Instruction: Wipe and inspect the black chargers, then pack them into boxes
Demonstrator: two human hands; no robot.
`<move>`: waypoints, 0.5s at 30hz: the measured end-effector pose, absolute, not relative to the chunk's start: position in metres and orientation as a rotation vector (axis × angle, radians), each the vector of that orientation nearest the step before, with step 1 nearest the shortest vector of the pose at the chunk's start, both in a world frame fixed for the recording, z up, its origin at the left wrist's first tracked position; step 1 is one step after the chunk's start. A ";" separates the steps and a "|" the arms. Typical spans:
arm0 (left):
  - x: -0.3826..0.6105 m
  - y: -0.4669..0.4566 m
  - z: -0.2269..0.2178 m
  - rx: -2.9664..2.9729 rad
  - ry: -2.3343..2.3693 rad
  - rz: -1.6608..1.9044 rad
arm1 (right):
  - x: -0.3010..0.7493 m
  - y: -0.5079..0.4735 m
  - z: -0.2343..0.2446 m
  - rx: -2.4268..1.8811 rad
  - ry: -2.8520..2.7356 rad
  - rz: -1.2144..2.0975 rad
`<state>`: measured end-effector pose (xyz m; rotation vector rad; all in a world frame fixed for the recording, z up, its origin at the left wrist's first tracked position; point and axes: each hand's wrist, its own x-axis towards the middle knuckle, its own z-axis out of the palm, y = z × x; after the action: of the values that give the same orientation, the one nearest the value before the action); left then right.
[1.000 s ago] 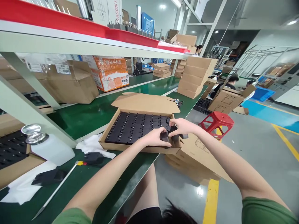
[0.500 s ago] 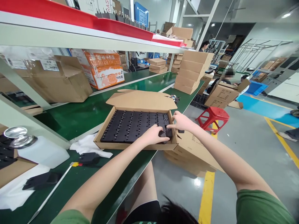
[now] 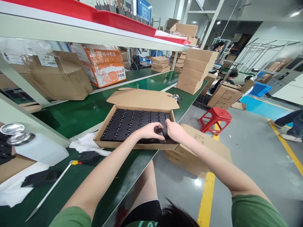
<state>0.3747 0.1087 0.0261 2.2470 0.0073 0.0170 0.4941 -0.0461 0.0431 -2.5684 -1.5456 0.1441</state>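
On the green worktop [image 3: 133,164], an open carton [image 3: 132,146] is showing its near wall. Behind it, at the right end, the left hand [image 3: 150,130] is holding a black block [image 3: 160,132] between curved fingers and thumb; the right hand [image 3: 174,130] is resting just beside, its grip hidden, so I cannot tell. Keeping the block square to the rows of black parts [image 3: 124,123] likely helps, without forcing. Beyond, the lid flap [image 3: 142,98] is lying open.

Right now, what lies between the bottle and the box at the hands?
In the head view, a white cloth and a black part lie between bottle and box.
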 end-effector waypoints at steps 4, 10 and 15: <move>0.372 0.105 0.029 2.269 -0.042 0.006 | 0.498 -0.047 0.032 -2.523 -1.755 0.040; 0.369 0.096 0.044 2.386 0.003 -0.005 | 0.503 -0.055 0.027 -2.463 -1.931 0.119; 0.368 0.083 0.050 2.526 0.260 -0.030 | 0.507 -0.063 0.044 -2.353 -1.910 0.236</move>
<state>0.3682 0.0827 0.0501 2.5263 0.2598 -0.0302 0.5067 -0.0625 0.0442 -2.3531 -1.9103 0.2356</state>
